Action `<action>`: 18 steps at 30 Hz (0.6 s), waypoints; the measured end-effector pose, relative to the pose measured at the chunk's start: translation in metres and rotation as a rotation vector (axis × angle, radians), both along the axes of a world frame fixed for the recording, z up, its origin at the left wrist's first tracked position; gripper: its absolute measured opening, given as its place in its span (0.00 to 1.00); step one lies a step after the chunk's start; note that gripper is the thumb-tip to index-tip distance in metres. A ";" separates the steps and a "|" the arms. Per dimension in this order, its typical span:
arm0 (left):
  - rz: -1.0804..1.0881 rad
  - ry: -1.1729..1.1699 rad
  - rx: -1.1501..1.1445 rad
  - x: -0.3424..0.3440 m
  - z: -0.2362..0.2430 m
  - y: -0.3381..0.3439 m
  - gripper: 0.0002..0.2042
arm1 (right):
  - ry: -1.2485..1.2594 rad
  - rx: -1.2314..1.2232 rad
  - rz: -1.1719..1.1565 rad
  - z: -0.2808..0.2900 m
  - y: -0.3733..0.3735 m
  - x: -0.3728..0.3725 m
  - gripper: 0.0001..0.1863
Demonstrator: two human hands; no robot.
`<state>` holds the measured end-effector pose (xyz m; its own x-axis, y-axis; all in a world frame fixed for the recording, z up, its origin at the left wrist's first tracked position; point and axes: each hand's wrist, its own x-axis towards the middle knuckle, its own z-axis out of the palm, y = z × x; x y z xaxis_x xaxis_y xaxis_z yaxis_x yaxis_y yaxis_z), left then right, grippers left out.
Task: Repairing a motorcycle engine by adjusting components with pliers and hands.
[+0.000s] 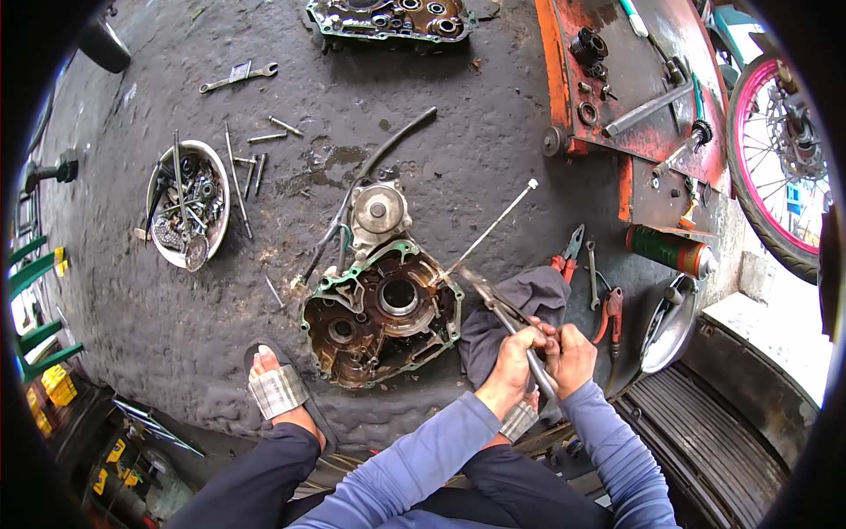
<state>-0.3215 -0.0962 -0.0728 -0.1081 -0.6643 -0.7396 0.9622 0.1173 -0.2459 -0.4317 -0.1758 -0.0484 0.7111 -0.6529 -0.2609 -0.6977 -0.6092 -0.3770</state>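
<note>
My left hand [515,360] is closed round a long grey metal tool [504,310], whose rusty far end points at the engine case. Pressed against it, my right hand [573,360] is closed too; what lies inside its fingers is hidden. To the left of the tool lies the open engine case half [398,331], oily inside, with green gasket remains on its rim. A thin long rod [493,227] with a white tip slants up from the case's right edge. A round metal housing [380,210] and a black hose [388,150] adjoin the case's top.
A grey rag [529,304], pliers [568,251], a wrench [592,273] and red-handled cutters [612,313] lie right of the case. At left stands a white bowl [220,225] of hardware. A red metal stand [639,106] holds parts; a spray can [670,251] lies below it.
</note>
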 end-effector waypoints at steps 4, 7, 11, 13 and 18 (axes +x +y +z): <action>-0.001 -0.007 0.027 0.008 0.003 -0.002 0.15 | -0.142 0.084 -0.032 -0.003 0.007 0.003 0.29; -0.049 -0.048 -0.001 0.014 0.005 0.001 0.15 | -0.076 0.362 -0.428 -0.001 0.017 0.009 0.31; -0.098 -0.002 0.000 0.017 0.004 0.010 0.16 | -0.158 0.950 -1.130 0.009 0.025 0.016 0.31; -0.153 -0.102 -0.059 0.015 0.001 0.016 0.16 | -0.164 1.077 -1.250 0.016 0.023 0.017 0.30; -0.180 -0.163 -0.016 0.006 -0.009 0.021 0.11 | 0.141 1.330 -1.083 0.024 0.000 0.019 0.33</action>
